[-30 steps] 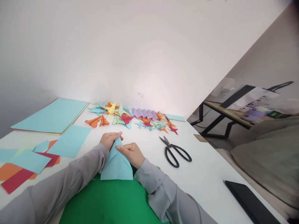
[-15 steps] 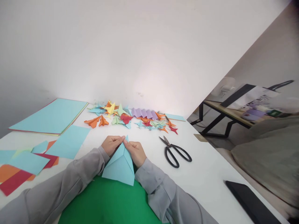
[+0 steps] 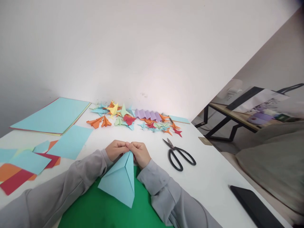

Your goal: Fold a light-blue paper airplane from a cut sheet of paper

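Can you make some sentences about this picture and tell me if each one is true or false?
1. The left hand and right hand both hold the folded blue paper. True.
2. The scissors are in the right hand. False: they lie on the white table.
3. The zigzag-folded paper is purple. True.
4. The paper stack at the back left has a yellow top sheet. False: it is light blue.

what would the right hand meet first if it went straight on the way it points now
Most likely the left hand: both hands pinch the blue paper close together, though exact depth is hard to judge.
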Tool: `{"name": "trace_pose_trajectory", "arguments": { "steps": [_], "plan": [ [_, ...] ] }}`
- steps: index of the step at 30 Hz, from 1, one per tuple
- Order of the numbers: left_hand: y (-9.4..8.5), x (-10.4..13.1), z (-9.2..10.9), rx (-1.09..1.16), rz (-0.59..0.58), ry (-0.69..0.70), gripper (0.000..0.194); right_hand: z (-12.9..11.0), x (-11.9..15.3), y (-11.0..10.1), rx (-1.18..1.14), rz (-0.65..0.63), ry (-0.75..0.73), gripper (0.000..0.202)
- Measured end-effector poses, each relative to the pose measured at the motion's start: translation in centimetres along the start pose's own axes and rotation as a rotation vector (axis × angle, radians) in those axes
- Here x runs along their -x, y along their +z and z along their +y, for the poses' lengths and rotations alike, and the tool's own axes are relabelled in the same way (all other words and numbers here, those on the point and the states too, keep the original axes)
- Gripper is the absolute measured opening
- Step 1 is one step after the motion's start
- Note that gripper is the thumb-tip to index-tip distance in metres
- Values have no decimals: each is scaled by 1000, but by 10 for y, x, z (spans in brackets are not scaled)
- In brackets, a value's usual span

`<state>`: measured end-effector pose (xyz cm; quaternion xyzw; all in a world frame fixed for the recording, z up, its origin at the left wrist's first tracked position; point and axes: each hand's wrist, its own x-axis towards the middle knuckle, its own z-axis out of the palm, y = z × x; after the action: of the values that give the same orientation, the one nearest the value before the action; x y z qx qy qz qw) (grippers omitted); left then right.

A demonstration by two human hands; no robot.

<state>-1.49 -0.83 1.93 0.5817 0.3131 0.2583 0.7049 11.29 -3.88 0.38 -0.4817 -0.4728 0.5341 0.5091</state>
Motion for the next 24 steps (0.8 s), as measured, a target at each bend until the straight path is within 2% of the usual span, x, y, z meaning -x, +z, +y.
{"name": "trace_pose_trajectory", "arguments": {
  "steps": [5,10,16,20,24],
  "plan": [
    [-1,0,0,-14,-89,19,38,4,-2,-5,-46,-51,1,41],
    [-3,-3,-3,-14,-93,61,42,4,-3,-3,-137,71,-27,43],
    [-4,0,-1,-73,-186,213,36,-9,1,-2,-270,105,70,48],
    [-7,2,0,-123,-279,236,32,-12,-6,-11,-354,184,130,44],
    [-11,2,-5,-121,-319,214,32,-4,-15,-20,-419,162,175,44]
  ]
}}
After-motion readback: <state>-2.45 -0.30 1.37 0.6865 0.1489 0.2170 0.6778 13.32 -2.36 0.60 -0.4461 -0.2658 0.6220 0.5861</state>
